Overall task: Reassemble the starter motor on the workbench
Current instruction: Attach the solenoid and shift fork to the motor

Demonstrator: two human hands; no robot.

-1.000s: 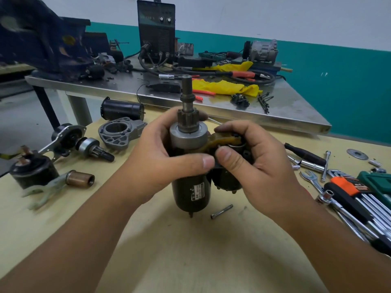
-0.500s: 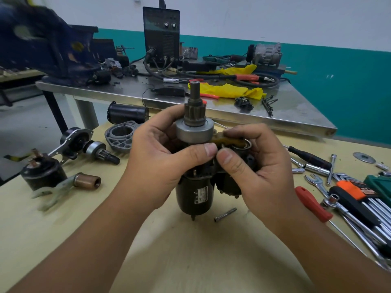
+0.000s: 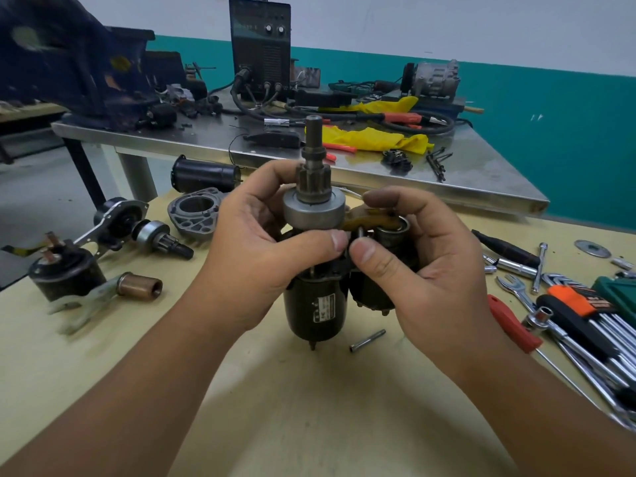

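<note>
Your left hand (image 3: 261, 256) grips the upright starter motor (image 3: 315, 308) below its pinion; your right hand (image 3: 430, 266) pinches the brown fork lever (image 3: 368, 220) beside it. Loose pin (image 3: 367, 340) lies just right of the motor's base.

A mechanical repair workshop is showing here, judging by the benches and clutter. A yellow-topped workbench (image 3: 309, 407) is filling the foreground, with dismantled motor parts (image 3: 113, 235) lying on its left side and wrenches, sockets and hex keys (image 3: 568, 304) spreading across its right. Behind it, a steel table (image 3: 481, 180) is carrying a black welding machine (image 3: 260, 46) with knobs and trailing cables, a yellow rag (image 3: 371, 137) and loose bolts. A large dark blue bench vise (image 3: 69, 63) is sitting at that table's left end. A white and teal painted wall (image 3: 550, 98) is running behind everything.
</note>
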